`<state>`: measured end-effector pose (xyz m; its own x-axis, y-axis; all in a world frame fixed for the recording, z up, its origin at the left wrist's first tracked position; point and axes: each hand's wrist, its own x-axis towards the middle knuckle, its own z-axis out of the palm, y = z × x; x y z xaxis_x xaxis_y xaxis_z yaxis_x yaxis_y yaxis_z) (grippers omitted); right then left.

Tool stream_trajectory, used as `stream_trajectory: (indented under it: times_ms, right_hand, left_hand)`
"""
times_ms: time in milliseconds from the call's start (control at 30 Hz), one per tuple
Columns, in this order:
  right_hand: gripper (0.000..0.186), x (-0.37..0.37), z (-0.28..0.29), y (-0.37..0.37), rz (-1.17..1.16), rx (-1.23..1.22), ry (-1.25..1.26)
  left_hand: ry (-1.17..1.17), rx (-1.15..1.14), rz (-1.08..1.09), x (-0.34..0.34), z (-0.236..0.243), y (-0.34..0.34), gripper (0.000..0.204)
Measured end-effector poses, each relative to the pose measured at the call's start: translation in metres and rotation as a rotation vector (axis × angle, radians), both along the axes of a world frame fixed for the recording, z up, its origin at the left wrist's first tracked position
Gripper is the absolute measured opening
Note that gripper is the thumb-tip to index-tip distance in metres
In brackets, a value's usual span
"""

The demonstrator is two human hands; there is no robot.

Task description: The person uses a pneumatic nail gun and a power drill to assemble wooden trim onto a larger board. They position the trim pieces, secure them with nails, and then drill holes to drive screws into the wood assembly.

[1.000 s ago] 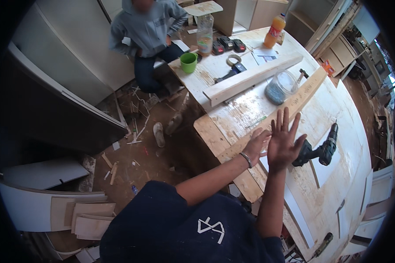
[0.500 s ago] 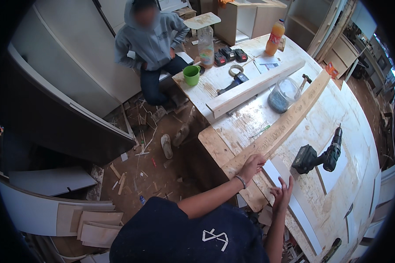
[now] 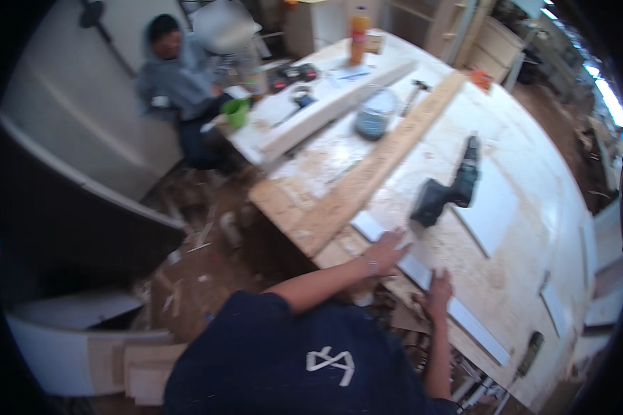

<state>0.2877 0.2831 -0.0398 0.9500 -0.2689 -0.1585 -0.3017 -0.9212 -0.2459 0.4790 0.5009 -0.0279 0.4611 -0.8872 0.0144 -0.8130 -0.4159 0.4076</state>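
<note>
A long narrow white board (image 3: pixel 473 325) lies along the near edge of the worktable. Across its upper part rests my left hand (image 3: pixel 386 253), palm down with fingers stretched out. Farther down the same board, my right hand (image 3: pixel 437 293) touches it with fingers extended and apart; motion blur softens both hands. Just beyond them a dark cordless drill (image 3: pixel 450 187) lies on the table, apart from my hands. A long wooden plank (image 3: pixel 387 162) runs diagonally away beyond my left hand.
Farther back are a clear tub (image 3: pixel 376 114), a hammer (image 3: pixel 414 95), a white beam (image 3: pixel 336 111), a green mug (image 3: pixel 235 113) and an orange bottle (image 3: pixel 358 36). Another person (image 3: pixel 180 90) sits at the far left. A white panel (image 3: pixel 488 207) lies beside the drill.
My left hand has moved from the white board's upper end down along it and flattened. My right hand has lowered onto the board. The view has swung, shifting the table leftward.
</note>
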Motion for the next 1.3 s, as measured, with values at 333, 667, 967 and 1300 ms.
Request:
stream_trajectory:
  times_ms: [333, 667, 967, 1300]
  right_hand:
    - [0.071, -0.027, -0.004, -0.023, -0.157, 0.035, -0.265]
    - [0.099, -0.104, -0.015, -0.392, -1.145, 0.458, -0.312]
    - [0.068, -0.04, 0.012, -0.377, -0.964, 0.228, -0.421]
    - [0.111, -0.018, 0.005, -0.098, -0.026, -0.09, -0.143]
  left_hand:
    - [0.116, -0.164, 0.014, -0.009, -0.042, -0.052, 0.084]
    - [-0.092, 0.034, -0.006, 0.007, -0.024, -0.045, 0.081]
    - [-0.164, 0.08, 0.107, 0.026, -0.026, 0.01, 0.084]
    - [-0.105, -0.032, 0.142, -0.021, -0.03, -0.028, 0.076]
